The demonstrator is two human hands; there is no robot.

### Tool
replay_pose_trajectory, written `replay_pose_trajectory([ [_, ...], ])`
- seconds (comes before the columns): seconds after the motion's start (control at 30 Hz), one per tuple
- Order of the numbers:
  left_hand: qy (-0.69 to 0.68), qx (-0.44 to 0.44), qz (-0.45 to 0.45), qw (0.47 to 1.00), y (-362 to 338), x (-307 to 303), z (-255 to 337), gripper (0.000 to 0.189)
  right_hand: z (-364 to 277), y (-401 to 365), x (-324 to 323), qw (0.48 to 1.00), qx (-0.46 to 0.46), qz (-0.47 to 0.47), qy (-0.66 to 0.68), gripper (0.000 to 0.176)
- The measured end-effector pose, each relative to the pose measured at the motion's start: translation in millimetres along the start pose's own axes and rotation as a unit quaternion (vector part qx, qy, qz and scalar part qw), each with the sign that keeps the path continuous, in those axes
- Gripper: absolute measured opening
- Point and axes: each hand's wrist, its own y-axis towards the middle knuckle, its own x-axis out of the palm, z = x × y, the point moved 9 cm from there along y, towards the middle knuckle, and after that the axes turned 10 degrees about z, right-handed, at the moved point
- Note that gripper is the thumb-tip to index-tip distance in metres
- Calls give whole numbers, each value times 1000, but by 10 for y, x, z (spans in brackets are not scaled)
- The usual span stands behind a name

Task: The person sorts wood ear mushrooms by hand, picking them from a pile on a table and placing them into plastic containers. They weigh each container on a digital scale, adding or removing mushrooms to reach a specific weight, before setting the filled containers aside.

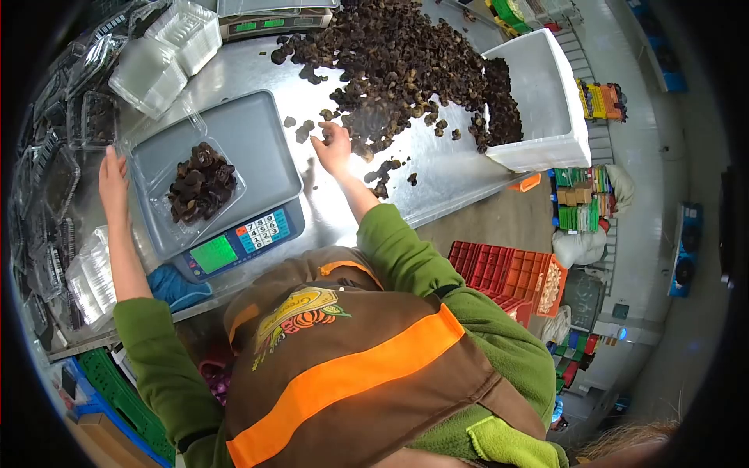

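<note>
A clear plastic container (158, 198) holding dark brown mushroom pieces (201, 183) rests on the grey pan (261, 136) of a digital scale (292, 221). My left hand (114, 178) is at the left side of the pan, its fingers stretched out and nothing visible in it. To the right of the scale, my right hand (334, 150) hovers or rests by the near edge of a large mushroom pile (382, 70). Its thumb and fingers are apart, and I see nothing held. Several loose pieces lie around that hand. The scale's green display is lit, but its digits are unreadable.
Stacked clear containers (187, 35) and packed trays (58, 179) crowd the left side. A white foam box (542, 148) lies tipped at the pile's right. Another scale (273, 23) stands at the back. A blue cloth (178, 288) is near the front edge. Red crates (484, 269) stand beyond the table.
</note>
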Motion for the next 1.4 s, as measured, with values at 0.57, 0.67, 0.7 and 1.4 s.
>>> replay_pose_trajectory([
  [0.57,-26,109,-110,988,-1752,-250,-144,34,-1126,-1203,586,799,197,-512,248,46],
  [0.67,-38,-29,-188,981,-1661,-143,-413,30,-1197,-1285,572,787,213,-526,242,36],
  [0.7,-36,-89,-220,971,-1693,-101,-403,28,-1152,-1297,587,796,227,-522,204,31],
  [1.4,-203,-245,-256,913,-1815,204,-495,16,-1260,-1206,684,862,230,-414,179,20],
])
